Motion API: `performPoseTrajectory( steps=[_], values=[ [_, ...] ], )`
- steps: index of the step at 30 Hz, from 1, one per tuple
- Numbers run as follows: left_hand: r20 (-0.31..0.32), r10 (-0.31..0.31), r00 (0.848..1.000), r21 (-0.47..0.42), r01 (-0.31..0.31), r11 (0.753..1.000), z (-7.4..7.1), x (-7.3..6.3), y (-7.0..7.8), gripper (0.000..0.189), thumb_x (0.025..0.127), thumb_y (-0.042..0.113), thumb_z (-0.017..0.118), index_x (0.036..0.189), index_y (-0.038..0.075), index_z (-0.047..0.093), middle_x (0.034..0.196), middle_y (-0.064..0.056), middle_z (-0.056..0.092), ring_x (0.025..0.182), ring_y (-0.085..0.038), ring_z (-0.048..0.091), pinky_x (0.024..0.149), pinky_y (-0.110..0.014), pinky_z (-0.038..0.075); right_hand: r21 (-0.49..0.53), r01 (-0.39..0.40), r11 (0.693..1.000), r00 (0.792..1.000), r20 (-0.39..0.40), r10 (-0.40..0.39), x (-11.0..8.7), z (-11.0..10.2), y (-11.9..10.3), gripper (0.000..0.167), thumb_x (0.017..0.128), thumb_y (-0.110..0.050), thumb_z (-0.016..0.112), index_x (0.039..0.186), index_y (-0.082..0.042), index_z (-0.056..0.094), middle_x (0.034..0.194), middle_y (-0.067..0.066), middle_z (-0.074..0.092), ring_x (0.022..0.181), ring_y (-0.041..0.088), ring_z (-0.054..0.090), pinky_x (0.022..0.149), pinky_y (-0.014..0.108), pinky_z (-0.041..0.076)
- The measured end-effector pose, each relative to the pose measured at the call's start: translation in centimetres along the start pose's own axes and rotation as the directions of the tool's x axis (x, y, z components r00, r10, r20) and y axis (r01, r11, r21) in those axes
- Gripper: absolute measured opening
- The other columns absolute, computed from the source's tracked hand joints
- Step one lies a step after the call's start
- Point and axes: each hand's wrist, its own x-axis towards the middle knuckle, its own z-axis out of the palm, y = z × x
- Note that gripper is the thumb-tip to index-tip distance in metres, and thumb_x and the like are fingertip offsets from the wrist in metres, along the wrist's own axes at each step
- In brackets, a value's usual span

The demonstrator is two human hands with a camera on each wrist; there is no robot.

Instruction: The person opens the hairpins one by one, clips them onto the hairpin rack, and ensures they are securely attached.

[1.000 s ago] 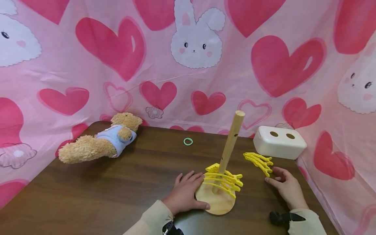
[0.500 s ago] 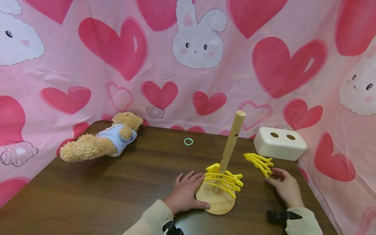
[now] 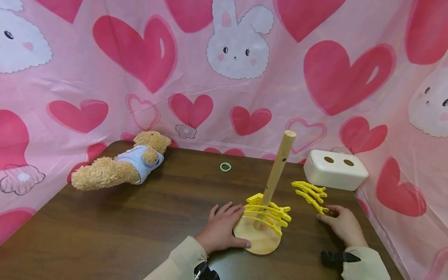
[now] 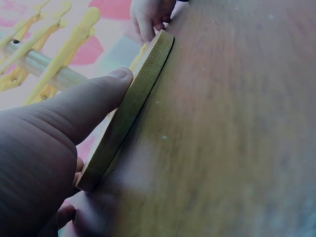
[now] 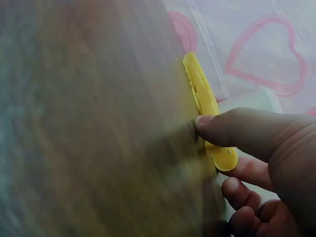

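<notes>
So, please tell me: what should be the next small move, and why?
Probably the right grip should lift its clip and bring it toward the post. It already pinches this clip, other yellow clips are already on the post, and the left grip rests on the base, seemingly steadying it.
</notes>
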Motion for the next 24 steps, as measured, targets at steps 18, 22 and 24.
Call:
performPoseTrajectory(
  steps=[18, 22, 24],
  values=[
    [-0.009, 0.014, 1.000, 0.023, -0.014, 1.000, 0.1, 0.0, -0.1, 0.100, 0.076, 0.073, 0.071, 0.155, 0.021, 0.040, 0.159, 0.003, 0.037, 0.149, -0.028, 0.026, 0.115, -0.064, 0.013, 0.265, -0.097, 0.959, 0.978, -0.152, 0.141, -0.8, 0.9, 0.0, 0.061, 0.092, -0.032, 0.075, 0.138, 0.002, 0.055, 0.117, 0.017, 0.064, 0.087, 0.006, 0.054, 0.066, 0.016, 0.047],
    [-0.018, 0.030, 0.999, 0.024, -0.030, 0.999, 0.0, 0.0, -0.2, 0.099, 0.077, 0.073, 0.070, 0.155, 0.020, 0.041, 0.159, 0.002, 0.037, 0.149, -0.028, 0.026, 0.114, -0.064, 0.014, 0.327, -0.098, 0.940, 0.971, -0.176, 0.162, -1.0, 1.1, -0.2, 0.059, 0.093, -0.035, 0.073, 0.138, 0.000, 0.056, 0.112, 0.007, 0.062, 0.090, 0.006, 0.050, 0.067, 0.015, 0.046],
    [-0.017, 0.032, 0.999, 0.019, -0.032, 0.999, 0.0, 0.0, -0.2, 0.099, 0.077, 0.073, 0.070, 0.155, 0.019, 0.041, 0.159, 0.002, 0.038, 0.149, -0.028, 0.026, 0.114, -0.064, 0.014, 0.366, -0.094, 0.926, 0.970, -0.175, 0.168, -1.1, 1.1, -0.3, 0.059, 0.094, -0.038, 0.071, 0.137, 0.000, 0.056, 0.107, 0.000, 0.062, 0.090, 0.004, 0.050, 0.068, 0.015, 0.045]
  ],
)
